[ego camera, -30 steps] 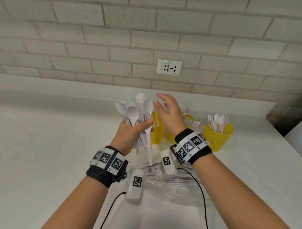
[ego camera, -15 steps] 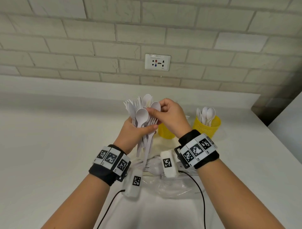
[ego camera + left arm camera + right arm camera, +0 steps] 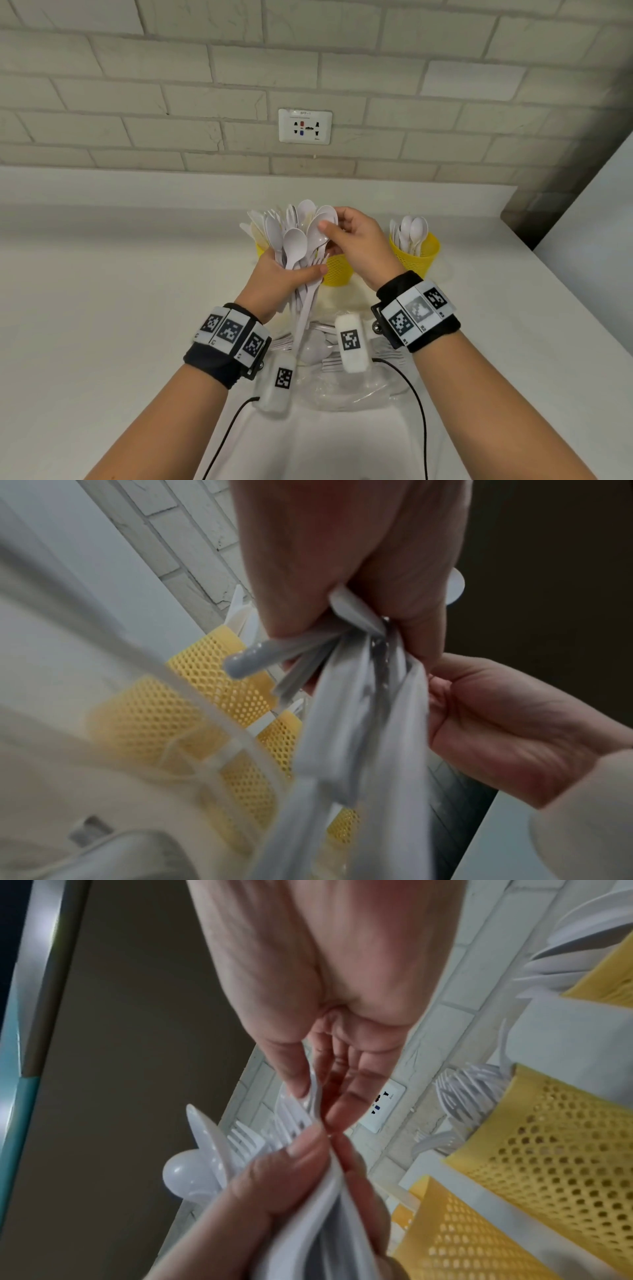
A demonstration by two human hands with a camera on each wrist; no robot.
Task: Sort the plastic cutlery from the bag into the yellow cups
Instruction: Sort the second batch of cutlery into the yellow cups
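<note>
My left hand [image 3: 297, 271] grips a fanned bundle of white plastic cutlery [image 3: 295, 240] by the handles, upright above the counter; the handles [image 3: 359, 710] hang below the fist. My right hand [image 3: 329, 224] pinches the bowl of one spoon [image 3: 320, 230] at the bundle's right edge, thumb in front, and its fingertips [image 3: 337, 1112] close on the white plastic. Behind the hands stand three yellow mesh cups: the right cup [image 3: 428, 251] holds spoons, the middle cup [image 3: 337, 272] is partly hidden by the hands, and the left cup [image 3: 260, 248] shows only a sliver.
A clear plastic bag [image 3: 342, 387] with more white cutlery lies on the white counter [image 3: 102, 325] right under my wrists. Forks [image 3: 469, 1093] stand in one of the cups. A brick wall with a socket [image 3: 305, 126] rises behind; the counter's edge runs down the right.
A second ago my right hand was open beside the bundle. It has since closed in and pinched a spoon bowl. My left hand keeps its grip on the bundle.
</note>
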